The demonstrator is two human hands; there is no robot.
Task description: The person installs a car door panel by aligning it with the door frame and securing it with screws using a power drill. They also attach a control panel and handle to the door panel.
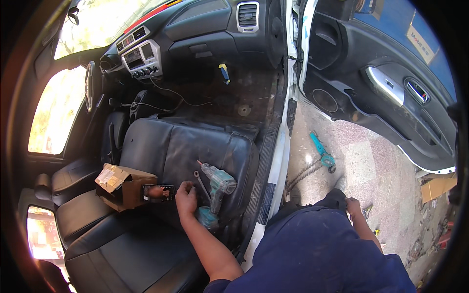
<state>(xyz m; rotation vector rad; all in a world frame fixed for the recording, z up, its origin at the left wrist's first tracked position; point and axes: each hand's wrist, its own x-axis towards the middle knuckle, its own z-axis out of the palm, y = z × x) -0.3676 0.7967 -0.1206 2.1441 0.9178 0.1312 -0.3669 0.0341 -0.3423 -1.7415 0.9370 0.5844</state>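
Note:
My left hand (186, 199) is over the black passenger seat (193, 141), its fingers curled; whatever they may hold is hidden. Left of it, a phone (158, 193) with a lit screen leans against an open cardboard box (132, 188). Just right of the fingers lies a combination wrench (202, 185). Beyond the wrench, a teal and grey cordless power tool (220, 181) rests on the seat, its battery end toward me. My right hand (352, 207) hangs low beside my dark trousers, its fingers too small and partly hidden to read.
The open car door (376, 93) stands at the right. A teal angle grinder (322, 150) lies on the tiled ground (359, 151) by the sill. Ahead are the dashboard (200, 29), a loose white cable (171, 93) and a yellow-blue object (224, 73) in the footwell.

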